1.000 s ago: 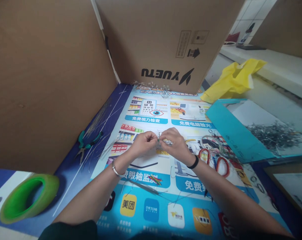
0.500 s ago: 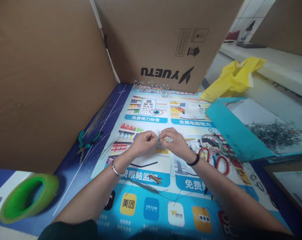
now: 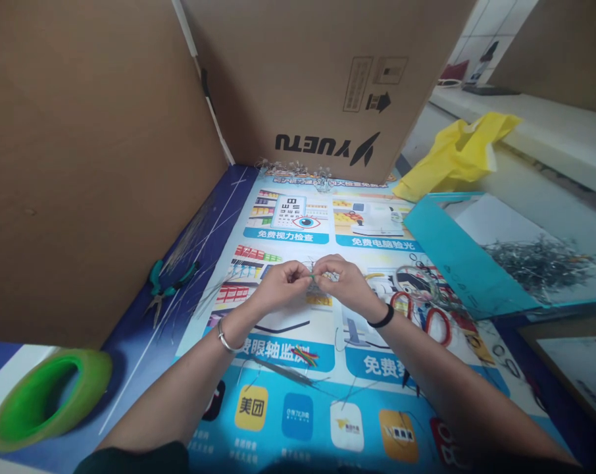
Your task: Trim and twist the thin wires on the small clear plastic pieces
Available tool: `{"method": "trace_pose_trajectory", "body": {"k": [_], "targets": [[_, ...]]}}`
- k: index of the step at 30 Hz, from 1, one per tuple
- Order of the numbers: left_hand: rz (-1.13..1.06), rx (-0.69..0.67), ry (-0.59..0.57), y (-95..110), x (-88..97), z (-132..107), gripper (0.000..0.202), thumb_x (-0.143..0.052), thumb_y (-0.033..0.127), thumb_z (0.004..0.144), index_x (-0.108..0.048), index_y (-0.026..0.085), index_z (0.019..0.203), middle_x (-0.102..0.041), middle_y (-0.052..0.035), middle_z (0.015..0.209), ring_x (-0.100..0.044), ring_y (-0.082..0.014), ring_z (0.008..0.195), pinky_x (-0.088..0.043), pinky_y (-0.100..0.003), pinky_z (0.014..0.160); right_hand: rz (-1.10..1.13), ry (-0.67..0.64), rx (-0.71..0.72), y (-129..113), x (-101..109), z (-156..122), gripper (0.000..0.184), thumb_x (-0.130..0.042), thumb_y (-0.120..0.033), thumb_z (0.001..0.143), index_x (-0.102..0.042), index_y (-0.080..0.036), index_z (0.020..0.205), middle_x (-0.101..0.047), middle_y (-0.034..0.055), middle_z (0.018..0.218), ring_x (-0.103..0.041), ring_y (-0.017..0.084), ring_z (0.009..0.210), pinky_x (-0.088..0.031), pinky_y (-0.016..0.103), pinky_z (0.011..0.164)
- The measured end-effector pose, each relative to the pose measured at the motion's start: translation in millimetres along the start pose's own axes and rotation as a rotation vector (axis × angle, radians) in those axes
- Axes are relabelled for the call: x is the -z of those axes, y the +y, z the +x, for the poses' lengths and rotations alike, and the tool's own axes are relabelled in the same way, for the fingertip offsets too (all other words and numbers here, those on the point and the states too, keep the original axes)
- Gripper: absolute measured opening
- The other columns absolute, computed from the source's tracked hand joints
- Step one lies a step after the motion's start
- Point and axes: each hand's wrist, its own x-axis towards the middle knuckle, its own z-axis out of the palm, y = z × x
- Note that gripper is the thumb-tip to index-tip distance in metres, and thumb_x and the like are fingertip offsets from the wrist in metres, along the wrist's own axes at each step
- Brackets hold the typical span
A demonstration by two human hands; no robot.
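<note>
My left hand (image 3: 281, 289) and my right hand (image 3: 346, 280) meet over the middle of the printed poster, fingertips almost touching. Both are closed in a pinch on a tiny green strand (image 3: 312, 277) with thin wire around it. Its exact shape is too small to make out, and the fingers partly cover it. Closer to me lies a small bundle of coloured strands (image 3: 305, 356), beside a bunch of thin grey wires (image 3: 281, 372). Scissors with red handles (image 3: 439, 327) lie near my right forearm, by a coil of wire (image 3: 416, 280).
Teal-handled pliers (image 3: 172, 283) and loose wires lie at left, behind a roll of tape (image 3: 98, 375). Cardboard (image 3: 308, 79) walls the back and left. Beaded wire pieces (image 3: 322, 179) sit at the back. A teal box (image 3: 441, 257) holds tangled wire, near a yellow bag (image 3: 446, 155).
The hands keep their pinch in nearly the same place, with the fingertips shifted slightly. A little more of the green strand shows between them. The whole view has moved a little.
</note>
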Motion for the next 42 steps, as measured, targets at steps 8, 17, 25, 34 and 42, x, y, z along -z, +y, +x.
{"method": "trace_pose_trajectory", "body": {"k": [8, 17, 25, 34, 42], "targets": [[0.139, -0.067, 0.034, 0.7, -2.5, -0.7, 0.007, -0.052, 0.018, 0.072, -0.056, 0.015, 0.067, -0.053, 0.0036, 0.061, -0.044, -0.0073, 0.056, -0.034, -0.018, 0.054, -0.003, 0.001, 0.02, -0.1, -0.5, 0.2, 0.011, -0.057, -0.011, 0.07, -0.061, -0.022, 0.069, -0.063, 0.0013, 0.08, -0.055, 0.017, 0.085, -0.042, 0.034, 0.082], [0.169, -0.088, 0.038, -0.8, -2.5, -0.2, 0.005, -0.05, 0.014, 0.07, -0.052, 0.015, 0.065, -0.051, 0.0045, 0.06, -0.044, -0.0067, 0.056, -0.034, -0.017, 0.053, -0.007, 0.007, 0.015, -1.1, -1.5, 0.4, 0.011, -0.056, -0.011, 0.067, -0.061, -0.021, 0.069, -0.063, 0.0007, 0.079, -0.055, 0.017, 0.084, -0.042, 0.034, 0.081], [0.148, -0.078, 0.034, -2.9, -0.8, -0.4, 0.007, -0.05, 0.019, 0.073, -0.056, 0.015, 0.07, -0.054, 0.0035, 0.061, -0.047, -0.0076, 0.056, -0.036, -0.017, 0.052, -0.002, 0.013, 0.001, -2.4, -0.6, 0.2, 0.011, -0.056, -0.011, 0.068, -0.06, -0.022, 0.068, -0.063, 0.001, 0.079, -0.056, 0.017, 0.083, -0.043, 0.034, 0.08], [0.213, -0.083, 0.068, -0.3, -1.9, -2.0, 0.01, -0.054, 0.021, 0.074, -0.062, 0.016, 0.071, -0.059, 0.0027, 0.062, -0.05, -0.0083, 0.057, -0.037, -0.018, 0.055, -0.029, 0.031, 0.01, -0.9, -0.6, -0.6, 0.012, -0.058, -0.011, 0.069, -0.061, -0.022, 0.068, -0.063, 0.001, 0.08, -0.056, 0.017, 0.084, -0.043, 0.034, 0.08], [0.257, -0.098, 0.085, 1.0, -3.3, -2.4, 0.009, -0.052, 0.016, 0.073, -0.059, 0.017, 0.068, -0.057, 0.0033, 0.062, -0.048, -0.0083, 0.058, -0.035, -0.019, 0.056, -0.069, 0.046, 0.056, -1.6, -1.3, -1.1, 0.012, -0.058, -0.01, 0.069, -0.061, -0.022, 0.069, -0.063, 0.0006, 0.079, -0.056, 0.017, 0.084, -0.042, 0.033, 0.08]]}}
